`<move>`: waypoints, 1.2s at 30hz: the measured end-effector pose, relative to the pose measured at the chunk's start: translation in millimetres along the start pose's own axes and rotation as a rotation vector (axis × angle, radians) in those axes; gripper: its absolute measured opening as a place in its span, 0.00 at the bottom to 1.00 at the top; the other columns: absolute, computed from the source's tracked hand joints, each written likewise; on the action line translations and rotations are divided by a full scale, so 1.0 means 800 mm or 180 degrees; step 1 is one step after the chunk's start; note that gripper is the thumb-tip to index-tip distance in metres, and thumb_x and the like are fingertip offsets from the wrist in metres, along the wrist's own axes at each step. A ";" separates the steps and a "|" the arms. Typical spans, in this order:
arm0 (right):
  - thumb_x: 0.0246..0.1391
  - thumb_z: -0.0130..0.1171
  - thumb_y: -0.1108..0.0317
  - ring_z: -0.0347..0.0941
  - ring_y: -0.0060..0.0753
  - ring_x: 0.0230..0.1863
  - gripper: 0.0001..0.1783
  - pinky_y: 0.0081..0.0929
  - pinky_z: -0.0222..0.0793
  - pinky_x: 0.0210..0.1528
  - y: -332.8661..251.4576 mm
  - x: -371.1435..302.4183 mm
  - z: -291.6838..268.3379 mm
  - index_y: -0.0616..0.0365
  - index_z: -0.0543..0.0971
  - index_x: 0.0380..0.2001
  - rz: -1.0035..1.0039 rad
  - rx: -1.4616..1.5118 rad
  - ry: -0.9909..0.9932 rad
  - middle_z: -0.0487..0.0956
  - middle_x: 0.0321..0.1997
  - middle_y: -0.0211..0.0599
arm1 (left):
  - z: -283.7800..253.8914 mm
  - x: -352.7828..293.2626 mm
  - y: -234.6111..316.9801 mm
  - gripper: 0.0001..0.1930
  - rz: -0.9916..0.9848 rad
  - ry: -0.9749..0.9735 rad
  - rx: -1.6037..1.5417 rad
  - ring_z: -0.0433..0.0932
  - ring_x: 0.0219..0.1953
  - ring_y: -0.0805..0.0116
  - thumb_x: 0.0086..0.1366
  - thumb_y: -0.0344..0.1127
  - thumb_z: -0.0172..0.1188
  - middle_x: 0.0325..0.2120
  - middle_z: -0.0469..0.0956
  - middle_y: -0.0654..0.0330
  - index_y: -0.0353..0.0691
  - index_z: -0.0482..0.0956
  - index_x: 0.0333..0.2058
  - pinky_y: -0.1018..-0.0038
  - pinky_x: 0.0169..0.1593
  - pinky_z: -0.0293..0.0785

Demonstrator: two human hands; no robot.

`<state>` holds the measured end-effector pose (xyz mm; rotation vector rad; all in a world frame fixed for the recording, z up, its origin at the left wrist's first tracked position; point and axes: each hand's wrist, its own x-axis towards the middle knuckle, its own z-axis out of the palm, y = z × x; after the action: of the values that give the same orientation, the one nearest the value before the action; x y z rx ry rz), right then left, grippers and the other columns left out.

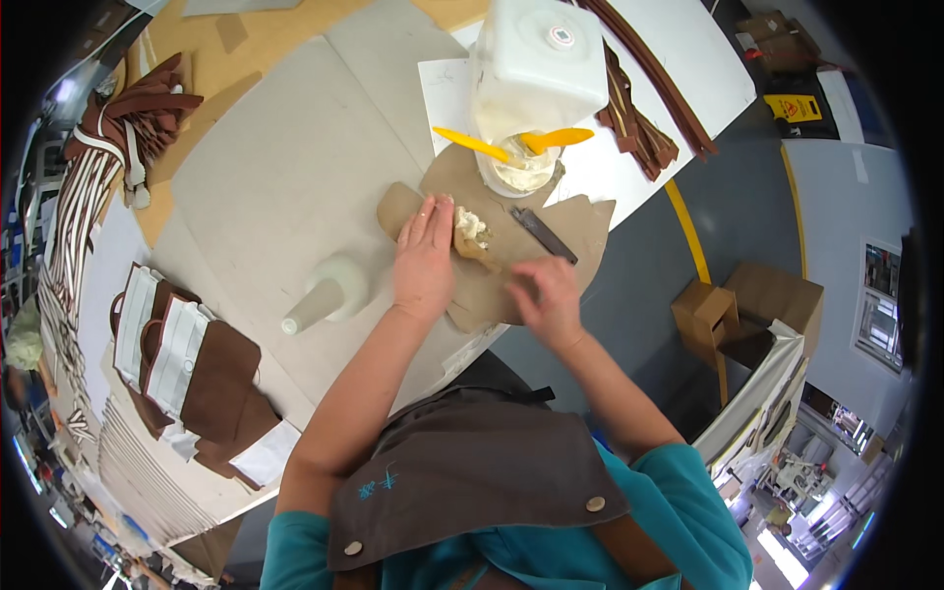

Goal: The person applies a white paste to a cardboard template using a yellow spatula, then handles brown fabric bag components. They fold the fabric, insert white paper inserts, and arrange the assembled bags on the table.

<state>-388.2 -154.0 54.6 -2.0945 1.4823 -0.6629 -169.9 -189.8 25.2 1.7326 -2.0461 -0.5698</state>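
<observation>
Closest to you is your dark apron (472, 477), with teal sleeves (688, 501) on both sides. Your right hand (548, 300) is over the near right part of a ragged tan sheet (588, 224), its fingers curled and blurred; you cannot tell whether they pinch anything. Your left hand (425, 258) lies flat on the sheet, fingers straight and together. Just right of those fingers, on the sheet, sits a creamy, lumpy clump (471, 228). To the left, a pale bottle (341, 287) with a tapered nozzle is on the desk (265, 187). Beyond your right hand, a dark flat bar (544, 235) lies slanted on the sheet. Farther off is a tub (524, 179) of cream-coloured paste with two yellow-handled tools (565, 138) in it. Behind it is a big whitish container (539, 74), with brown strips (637, 136) to its right.
</observation>
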 end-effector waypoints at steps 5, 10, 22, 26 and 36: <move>0.45 0.70 0.71 0.71 0.47 0.54 0.27 0.39 0.65 0.57 -0.022 -0.007 0.028 0.55 0.76 0.51 0.0298 0.0167 -0.0086 0.78 0.53 0.41 | 0.008 -0.001 -0.010 0.31 0.0132 -0.0371 0.0399 0.56 0.71 0.65 0.62 0.26 0.48 0.67 0.63 0.60 0.38 0.60 0.66 0.60 0.74 0.47; 0.44 0.69 0.72 0.69 0.49 0.56 0.29 0.42 0.63 0.58 -0.029 -0.009 0.023 0.56 0.74 0.52 0.0306 0.0224 0.0153 0.75 0.56 0.42 | -0.004 0.001 -0.013 0.32 0.0142 -0.0501 0.0560 0.55 0.71 0.69 0.62 0.26 0.49 0.68 0.61 0.64 0.44 0.62 0.66 0.59 0.74 0.44; 0.47 0.69 0.69 0.66 0.48 0.64 0.25 0.43 0.62 0.62 -0.013 -0.014 0.017 0.56 0.76 0.50 0.0182 -0.0255 -0.0244 0.73 0.60 0.42 | -0.028 -0.024 0.003 0.27 -0.0015 -0.0765 0.0861 0.53 0.72 0.61 0.62 0.30 0.52 0.68 0.60 0.59 0.44 0.70 0.63 0.57 0.74 0.42; 0.49 0.67 0.73 0.73 0.42 0.56 0.16 0.37 0.70 0.55 -0.001 -0.006 -0.005 0.56 0.81 0.43 0.0302 0.0192 0.0449 0.78 0.54 0.41 | -0.037 -0.048 0.020 0.16 0.0174 0.0000 -0.0107 0.67 0.62 0.56 0.61 0.30 0.57 0.57 0.73 0.57 0.42 0.80 0.49 0.56 0.68 0.53; 0.53 0.67 0.74 0.71 0.16 0.31 0.07 0.17 0.69 0.38 -0.073 0.174 -0.117 0.64 0.82 0.34 0.0082 0.1295 0.1655 0.80 0.30 0.29 | -0.039 -0.071 0.015 0.04 0.0216 0.0356 -0.1040 0.74 0.44 0.58 0.60 0.32 0.63 0.32 0.79 0.61 0.42 0.77 0.28 0.62 0.53 0.61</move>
<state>-365.3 -279.4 178.6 -1.6566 1.4624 -1.4461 -153.9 -133.7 55.9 1.4656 -1.8107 -0.7228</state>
